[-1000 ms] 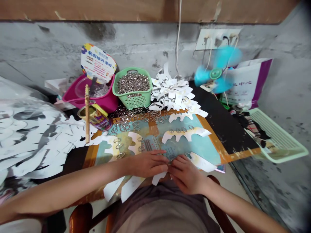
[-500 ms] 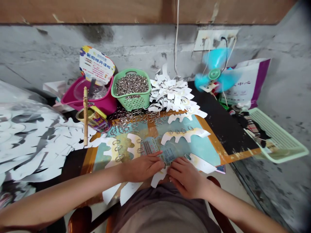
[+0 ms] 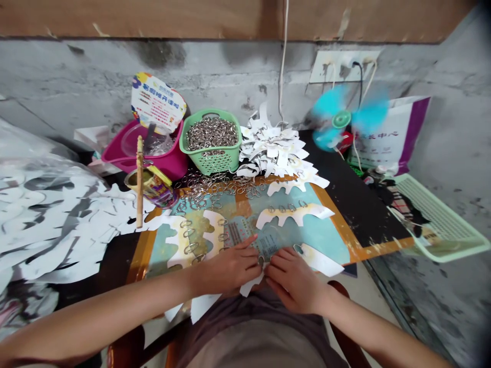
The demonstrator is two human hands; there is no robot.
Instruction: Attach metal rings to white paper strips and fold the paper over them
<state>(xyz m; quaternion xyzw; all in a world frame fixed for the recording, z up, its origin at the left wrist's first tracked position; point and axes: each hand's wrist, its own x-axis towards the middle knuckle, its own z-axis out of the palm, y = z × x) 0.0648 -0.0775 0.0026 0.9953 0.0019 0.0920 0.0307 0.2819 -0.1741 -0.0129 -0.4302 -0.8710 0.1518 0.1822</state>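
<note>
My left hand is bent around the left side of a white scalloped paper cutout, its index finger stretched out. From the other side, my right hand grips the same cutout with curled fingers. A small metal ring shows between the fingertips; how it sits on the paper is partly hidden. Left of my hands lie two more cutouts with rings along their edges, a nearer one and a farther one. To the right are a ringed cutout and another cutout with a ring at its tip.
Loose metal rings lie spread before a green basket full of rings. Behind stand a magenta basket and a printed can. White cutouts pile up at the back and left. A blue fan spins.
My view has shifted slightly. The left hand has moved a little over the cutout, leaving less of the paper showing between the hands. My right hand stays nearly in place.
</note>
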